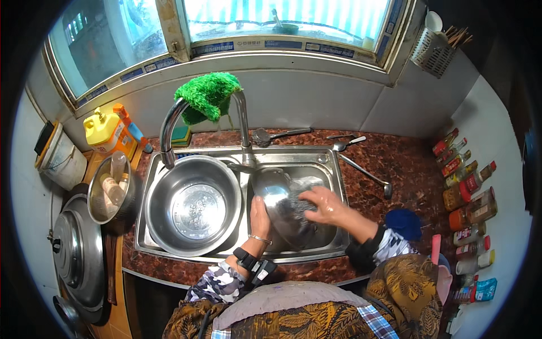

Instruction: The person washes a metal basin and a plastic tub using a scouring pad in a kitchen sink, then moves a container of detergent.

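Note:
Over the right basin of the steel sink [341,237], a round, shiny metal bowl [275,195] is held tilted. My left hand [259,219] grips its near left edge, thumb and fingers closed on the rim. Against the bowl's right side, my right hand [327,206] presses a grey steel wool scourer [302,198], its fingers curled and slightly blurred. A large steel basin [223,237] sits in the left half of the sink, with a little clear liquid or shine on its bottom. The curved faucet [243,113] stands behind, a green fluffy cloth [209,96] draped over it.
On the counter behind lie a dark-headed brush [282,134] and a ladle [370,175]. A blue cloth [403,224] is at right, beside several spice jars [468,214]. At left stand a yellow jug [104,133], a pot of bottles [107,212] and a large lidded pot [84,248].

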Tool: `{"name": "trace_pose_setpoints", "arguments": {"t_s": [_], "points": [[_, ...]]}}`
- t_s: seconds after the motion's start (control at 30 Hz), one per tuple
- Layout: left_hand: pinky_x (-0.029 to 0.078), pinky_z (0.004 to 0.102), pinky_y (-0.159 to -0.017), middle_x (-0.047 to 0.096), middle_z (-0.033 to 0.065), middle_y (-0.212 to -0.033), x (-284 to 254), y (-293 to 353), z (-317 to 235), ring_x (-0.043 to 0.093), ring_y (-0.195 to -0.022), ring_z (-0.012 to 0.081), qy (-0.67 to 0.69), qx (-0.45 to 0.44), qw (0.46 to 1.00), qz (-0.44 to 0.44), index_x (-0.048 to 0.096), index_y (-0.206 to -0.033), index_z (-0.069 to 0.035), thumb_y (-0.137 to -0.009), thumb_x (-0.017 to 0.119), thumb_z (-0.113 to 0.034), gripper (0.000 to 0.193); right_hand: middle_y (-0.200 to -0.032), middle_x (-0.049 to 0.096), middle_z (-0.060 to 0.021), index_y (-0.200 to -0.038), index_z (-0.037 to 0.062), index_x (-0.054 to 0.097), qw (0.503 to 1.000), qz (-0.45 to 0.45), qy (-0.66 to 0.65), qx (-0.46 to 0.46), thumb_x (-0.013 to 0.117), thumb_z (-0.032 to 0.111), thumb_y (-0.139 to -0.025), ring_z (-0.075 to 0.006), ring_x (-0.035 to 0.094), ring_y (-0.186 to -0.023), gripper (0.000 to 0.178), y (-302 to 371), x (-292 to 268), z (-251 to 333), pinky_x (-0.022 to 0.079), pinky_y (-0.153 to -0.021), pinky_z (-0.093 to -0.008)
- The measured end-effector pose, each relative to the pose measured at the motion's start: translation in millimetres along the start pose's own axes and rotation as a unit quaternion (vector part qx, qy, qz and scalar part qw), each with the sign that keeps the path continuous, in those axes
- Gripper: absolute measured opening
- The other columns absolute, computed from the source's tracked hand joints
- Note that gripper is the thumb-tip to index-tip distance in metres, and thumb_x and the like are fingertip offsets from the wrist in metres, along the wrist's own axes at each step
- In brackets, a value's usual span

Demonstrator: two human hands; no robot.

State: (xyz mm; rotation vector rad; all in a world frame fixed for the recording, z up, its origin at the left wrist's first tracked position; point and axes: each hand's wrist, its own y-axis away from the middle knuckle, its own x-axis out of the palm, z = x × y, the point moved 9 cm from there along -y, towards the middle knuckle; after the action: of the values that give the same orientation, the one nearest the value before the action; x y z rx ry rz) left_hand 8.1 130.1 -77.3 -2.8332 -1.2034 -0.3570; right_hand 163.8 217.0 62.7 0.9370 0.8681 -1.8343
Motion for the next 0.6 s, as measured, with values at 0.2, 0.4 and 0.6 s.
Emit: {"name": "trace_pose_setpoints", "arguments": {"t_s": [0.2,0.4,0.6], "points": [[0.041,0.0328,-0.088,0.056,0.0153,-0.108,41.5,-0.6,-16.4,0.052,-0.096,0.0218,0.055,0.026,0.995,0.079,0.049,-0.116,0.004,-0.102,0.031,-0.041,0.050,-0.100,0.052,-0.0160,-0.107,0.0122,0.063,0.995,-0.088,0.038,-0.038,0.067,0.017,-0.073,-0.0343,0.054,-0.093,0.034,-30.1,12.6,45.3,0.049,-0.077,-0.0417],[0.045,0.0234,-0.059,0.053,0.0031,-0.087,92.4,35.7,-39.4,0.050,-0.067,0.0082,-0.010,0.080,0.969,0.231,0.025,-0.139,0.003,-0.093,0.058,-0.015,0.060,-0.103,0.061,-0.0225,-0.110,0.0122,0.068,0.994,0.021,0.030,0.108,0.060,0.028,-0.081,-0.0386,0.057,-0.102,0.034,-107.3,3.2,-35.4,0.048,-0.086,-0.0471],[0.046,0.0219,-0.061,0.053,0.0018,-0.092,79.4,46.6,-7.9,0.052,-0.074,0.0073,0.037,-0.015,0.961,0.272,0.016,-0.143,-0.003,-0.088,0.062,-0.007,0.072,-0.101,0.057,-0.0197,-0.113,0.0129,0.065,0.997,0.061,0.054,0.004,0.063,0.027,-0.078,-0.0373,0.055,-0.099,0.038,-81.4,7.3,-11.6,0.046,-0.085,-0.0447]]}}
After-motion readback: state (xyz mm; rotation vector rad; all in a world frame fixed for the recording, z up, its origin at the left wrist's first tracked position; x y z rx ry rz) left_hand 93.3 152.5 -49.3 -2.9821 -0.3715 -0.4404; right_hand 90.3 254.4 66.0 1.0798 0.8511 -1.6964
